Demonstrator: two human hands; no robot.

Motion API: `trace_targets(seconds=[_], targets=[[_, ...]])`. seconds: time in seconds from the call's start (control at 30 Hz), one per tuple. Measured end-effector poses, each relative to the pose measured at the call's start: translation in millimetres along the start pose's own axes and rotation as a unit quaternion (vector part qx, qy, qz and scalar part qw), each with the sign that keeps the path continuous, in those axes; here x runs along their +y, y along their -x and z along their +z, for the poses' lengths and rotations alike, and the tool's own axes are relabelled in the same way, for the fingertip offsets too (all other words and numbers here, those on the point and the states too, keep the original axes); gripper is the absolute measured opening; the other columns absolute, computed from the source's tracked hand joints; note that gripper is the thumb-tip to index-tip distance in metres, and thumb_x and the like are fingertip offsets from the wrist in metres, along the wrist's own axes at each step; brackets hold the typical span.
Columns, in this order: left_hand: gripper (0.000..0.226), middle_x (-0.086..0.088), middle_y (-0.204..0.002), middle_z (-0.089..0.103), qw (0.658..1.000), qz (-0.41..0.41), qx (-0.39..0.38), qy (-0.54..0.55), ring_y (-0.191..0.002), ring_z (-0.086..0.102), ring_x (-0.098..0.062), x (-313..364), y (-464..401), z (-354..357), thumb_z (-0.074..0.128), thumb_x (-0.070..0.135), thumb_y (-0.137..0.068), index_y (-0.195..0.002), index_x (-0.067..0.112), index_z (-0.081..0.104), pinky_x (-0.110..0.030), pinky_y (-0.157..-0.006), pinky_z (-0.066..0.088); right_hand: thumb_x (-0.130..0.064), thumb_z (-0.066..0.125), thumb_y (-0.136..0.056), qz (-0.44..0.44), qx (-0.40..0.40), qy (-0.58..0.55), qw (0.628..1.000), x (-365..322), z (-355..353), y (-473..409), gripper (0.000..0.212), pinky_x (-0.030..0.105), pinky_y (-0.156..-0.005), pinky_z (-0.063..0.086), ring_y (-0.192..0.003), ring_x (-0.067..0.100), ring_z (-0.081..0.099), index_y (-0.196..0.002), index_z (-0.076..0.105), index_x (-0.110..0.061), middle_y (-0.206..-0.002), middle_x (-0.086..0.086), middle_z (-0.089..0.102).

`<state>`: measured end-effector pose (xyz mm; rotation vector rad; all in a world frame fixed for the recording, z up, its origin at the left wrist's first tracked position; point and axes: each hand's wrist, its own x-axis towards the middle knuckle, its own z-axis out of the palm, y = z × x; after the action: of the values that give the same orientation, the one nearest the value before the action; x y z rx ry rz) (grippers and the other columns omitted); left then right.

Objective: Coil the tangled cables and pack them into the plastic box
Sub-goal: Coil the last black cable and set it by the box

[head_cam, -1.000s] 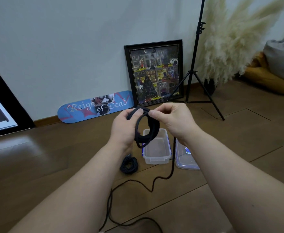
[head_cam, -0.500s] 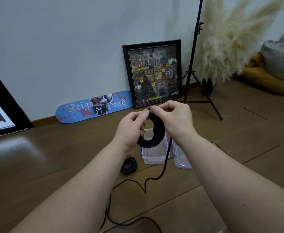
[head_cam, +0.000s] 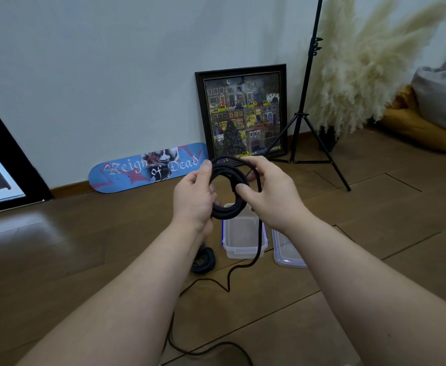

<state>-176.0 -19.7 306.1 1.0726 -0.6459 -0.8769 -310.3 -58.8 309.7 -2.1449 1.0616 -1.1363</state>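
Both hands hold a black cable coil [head_cam: 226, 191] above the clear box [head_cam: 243, 237] on the floor: left hand [head_cam: 194, 200] grips its side, right hand [head_cam: 268, 192] pinches a strand.

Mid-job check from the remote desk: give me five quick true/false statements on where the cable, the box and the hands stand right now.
1. Both hands hold the black cable coil. True: the left hand grips its left side, the right hand its right.
2. The whole cable is coiled. False: a loose tail hangs from the coil and trails across the floor.
3. The plastic box is open. True: its lid lies on the floor to its right.
4. A coiled cable already lies inside the box. False: the small coil lies on the floor left of the box.
5. The held coil rests on the floor. False: it is held up in the air, in front of the box.
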Motion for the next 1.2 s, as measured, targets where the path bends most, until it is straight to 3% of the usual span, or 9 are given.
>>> trace_targets(seconds=[0.17, 0.3, 0.4, 0.53, 0.63, 0.73, 0.83, 1.07, 1.2], targets=[[0.022, 0.006, -0.054, 0.036, 0.998, -0.029, -0.004, 0.062, -0.044, 0.028, -0.007, 8.3, 1.0, 0.0, 0.057, 0.033, -0.098, -0.085, 0.017, 0.062, -0.021, -0.046, 0.027, -0.023, 0.056, -0.097, -0.065, 0.024, 0.067, 0.995, 1.4, 4.1, 0.7, 0.048, 0.023, -0.08, 0.038, -0.087, 0.008, 0.045, -0.143, 0.046, -0.018, -0.108, -0.002, 0.051], [0.022, 0.006, -0.055, 0.033, 0.998, -0.025, -0.003, 0.052, -0.046, 0.025, -0.007, 9.1, 0.5, -1.8, 0.056, 0.034, -0.098, -0.084, 0.019, 0.063, -0.024, -0.052, 0.022, -0.023, 0.059, -0.095, -0.089, 0.045, 0.058, 0.993, 2.1, 6.4, 2.3, 0.057, 0.019, -0.072, 0.035, -0.074, 0.004, 0.043, -0.148, 0.038, -0.028, -0.097, -0.007, 0.048], [0.02, 0.007, -0.053, 0.03, 0.999, -0.022, 0.003, 0.048, -0.045, 0.024, -0.007, 9.6, 1.3, -0.2, 0.057, 0.031, -0.098, -0.083, 0.019, 0.061, -0.022, -0.047, 0.022, -0.021, 0.063, -0.093, -0.108, 0.069, 0.057, 0.99, 4.6, 9.6, 1.9, 0.047, 0.014, -0.068, 0.032, -0.069, -0.002, 0.041, -0.139, 0.053, -0.021, -0.091, -0.008, 0.044], [0.019, 0.007, -0.05, 0.028, 0.998, -0.021, -0.007, 0.059, -0.042, 0.021, -0.007, 9.1, 3.6, 2.5, 0.06, 0.027, -0.096, -0.08, 0.017, 0.057, -0.02, -0.042, 0.021, -0.019, 0.071, -0.087, -0.132, 0.116, 0.07, 0.982, 9.0, 12.7, 1.1, 0.033, 0.027, -0.068, 0.047, -0.064, 0.006, 0.048, -0.119, 0.068, -0.012, -0.093, 0.002, 0.061], [0.019, 0.006, -0.05, 0.027, 0.997, -0.025, -0.019, 0.069, -0.04, 0.021, -0.006, 9.3, 5.5, 4.2, 0.061, 0.025, -0.096, -0.079, 0.018, 0.055, -0.021, -0.043, 0.02, -0.021, 0.068, -0.084, -0.158, 0.152, 0.098, 0.971, 10.1, 14.1, -0.5, 0.024, 0.029, -0.061, 0.052, -0.064, 0.01, 0.054, -0.104, 0.073, -0.009, -0.088, 0.004, 0.067], [0.02, 0.007, -0.048, 0.03, 0.997, -0.029, -0.029, 0.07, -0.04, 0.022, -0.006, 9.1, 7.6, 5.8, 0.061, 0.029, -0.095, -0.079, 0.018, 0.055, -0.02, -0.042, 0.022, -0.027, 0.062, -0.085, -0.181, 0.195, 0.146, 0.953, 11.4, 15.4, -1.9, 0.023, 0.033, -0.051, 0.054, -0.061, 0.022, 0.063, -0.093, 0.076, -0.011, -0.078, 0.003, 0.067], [0.023, 0.008, -0.049, 0.035, 0.997, -0.03, -0.037, 0.056, -0.04, 0.025, -0.006, 8.1, 7.9, 5.6, 0.061, 0.035, -0.094, -0.079, 0.019, 0.056, -0.02, -0.044, 0.026, -0.03, 0.053, -0.087, -0.196, 0.222, 0.169, 0.94, 13.7, 16.0, -3.2, 0.03, 0.033, -0.045, 0.052, -0.056, 0.023, 0.063, -0.088, 0.076, -0.01, -0.071, 0.003, 0.066], [0.014, 0.008, -0.053, 0.044, 0.997, -0.022, -0.063, 0.03, -0.042, 0.035, -0.004, 9.6, 7.8, 4.1, 0.059, 0.026, -0.097, -0.087, 0.016, 0.057, -0.019, -0.047, 0.031, -0.019, 0.061, -0.087, -0.167, 0.211, 0.145, 0.952, 15.5, 13.2, -5.0, 0.017, 0.036, -0.055, 0.055, -0.064, 0.023, 0.066, -0.087, 0.074, -0.009, -0.074, 0.004, 0.07], [0.011, 0.007, -0.053, 0.04, 0.995, -0.041, -0.06, 0.068, -0.04, 0.028, -0.003, 10.1, 8.0, 4.0, 0.057, 0.022, -0.097, -0.088, 0.015, 0.059, -0.017, -0.042, 0.027, -0.023, 0.059, -0.091, -0.126, 0.17, 0.063, 0.975, 17.0, 14.8, -2.6, 0.021, 0.039, -0.067, 0.055, -0.075, 0.017, 0.062, -0.102, 0.073, -0.012, -0.089, 0.001, 0.066]])
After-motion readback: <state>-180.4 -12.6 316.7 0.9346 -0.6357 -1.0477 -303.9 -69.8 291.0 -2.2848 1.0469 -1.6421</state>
